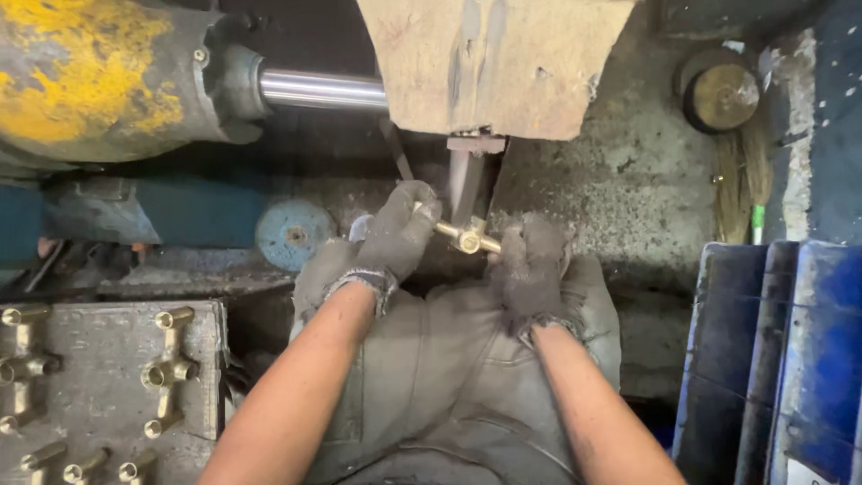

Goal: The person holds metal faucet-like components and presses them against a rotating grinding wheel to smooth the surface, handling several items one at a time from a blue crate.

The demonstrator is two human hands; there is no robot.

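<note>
Both my hands wear dirty grey work gloves. My left hand (398, 232) and my right hand (532, 266) together grip a small brass cross-shaped fitting (468, 238), one at each end. The fitting is held against a narrow moving belt (464, 184) that runs down from under a wooden guard (489, 63). My hands rest over my knees, which are covered in grey cloth (449, 359).
A yellow-painted motor housing (99, 76) with a shiny steel shaft (323, 90) is at the upper left. A metal tray (99, 395) at the lower left holds several brass fittings. Blue crates (781, 359) stand at the right. A round blue disc (294, 235) lies behind my left hand.
</note>
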